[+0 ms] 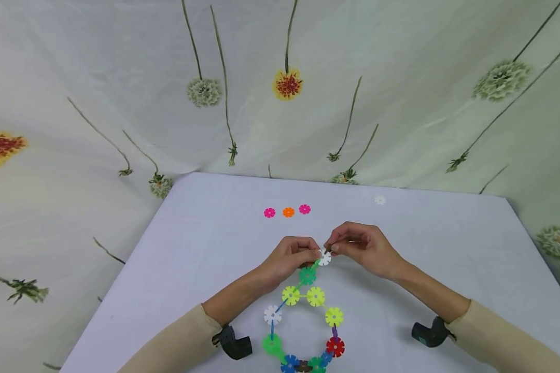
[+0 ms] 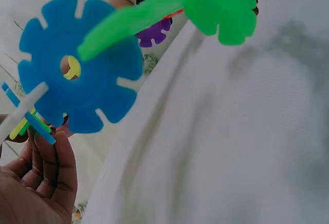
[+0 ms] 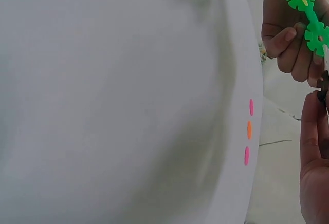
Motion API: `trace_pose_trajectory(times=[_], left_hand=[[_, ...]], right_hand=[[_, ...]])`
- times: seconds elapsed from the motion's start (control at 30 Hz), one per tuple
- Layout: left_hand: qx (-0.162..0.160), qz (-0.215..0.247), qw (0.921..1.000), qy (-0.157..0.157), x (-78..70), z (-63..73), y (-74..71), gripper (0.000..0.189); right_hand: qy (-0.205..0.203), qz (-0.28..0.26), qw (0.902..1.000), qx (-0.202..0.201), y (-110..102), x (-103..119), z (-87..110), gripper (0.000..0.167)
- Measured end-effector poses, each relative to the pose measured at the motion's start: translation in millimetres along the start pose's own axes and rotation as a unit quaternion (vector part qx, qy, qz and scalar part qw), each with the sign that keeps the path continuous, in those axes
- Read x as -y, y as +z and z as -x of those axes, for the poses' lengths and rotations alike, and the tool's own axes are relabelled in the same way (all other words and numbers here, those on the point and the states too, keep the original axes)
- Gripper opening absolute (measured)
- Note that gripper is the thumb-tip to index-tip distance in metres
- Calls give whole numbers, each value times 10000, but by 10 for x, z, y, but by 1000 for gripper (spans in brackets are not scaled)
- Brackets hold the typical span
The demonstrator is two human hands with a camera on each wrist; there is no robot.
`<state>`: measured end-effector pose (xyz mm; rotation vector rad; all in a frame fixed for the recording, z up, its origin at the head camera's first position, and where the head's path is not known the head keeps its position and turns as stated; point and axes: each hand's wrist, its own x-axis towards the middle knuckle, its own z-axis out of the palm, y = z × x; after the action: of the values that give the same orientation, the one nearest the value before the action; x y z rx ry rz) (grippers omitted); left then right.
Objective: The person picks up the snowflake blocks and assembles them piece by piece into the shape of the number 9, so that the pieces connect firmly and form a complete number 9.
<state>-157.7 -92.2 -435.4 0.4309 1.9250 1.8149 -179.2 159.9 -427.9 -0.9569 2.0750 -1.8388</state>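
Note:
A loop of notched plastic snowflake discs, with a short tail, hangs below my hands in the head view. My left hand (image 1: 284,261) pinches the tail near a white disc (image 1: 324,257) and a green disc (image 1: 307,275). My right hand (image 1: 368,251) pinches a dark brown disc (image 3: 324,82) against the white one; fingers partly hide it. Yellow discs (image 1: 315,296), a red disc (image 1: 335,347) and a bright green disc (image 1: 271,344) form part of the loop. A large blue disc (image 2: 103,85) fills the left wrist view's near side.
Two pink discs (image 1: 269,213) and an orange disc (image 1: 288,212) lie in a row farther back on the white table (image 1: 191,233). A loose white disc (image 1: 380,200) lies near the back edge. Flower-patterned cloth (image 1: 144,77) hangs behind.

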Motion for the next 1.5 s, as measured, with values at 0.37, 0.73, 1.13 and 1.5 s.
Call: trace_pose_trajectory(times=[0.37,0.73,1.13,1.5], left_hand=[[-244,39,9994,-222,63,-19,-47,26],[-226,-40,9993,-297,101,-3,-66,25],[-218,-74,9994,-245,67,7,-62,25],[-155,-110,9996,-230,44,-45,-68,20]], right_hand=[[787,1428,9865,-148,-255,-231,-97,25],[1920,2916,9239,-1567,-1000,-584,-155,23],[2532,3188,8972,-1709,-1351,-736,-284,46],[2977,3449,8761,-1579,-1386,-750,-417,37]])
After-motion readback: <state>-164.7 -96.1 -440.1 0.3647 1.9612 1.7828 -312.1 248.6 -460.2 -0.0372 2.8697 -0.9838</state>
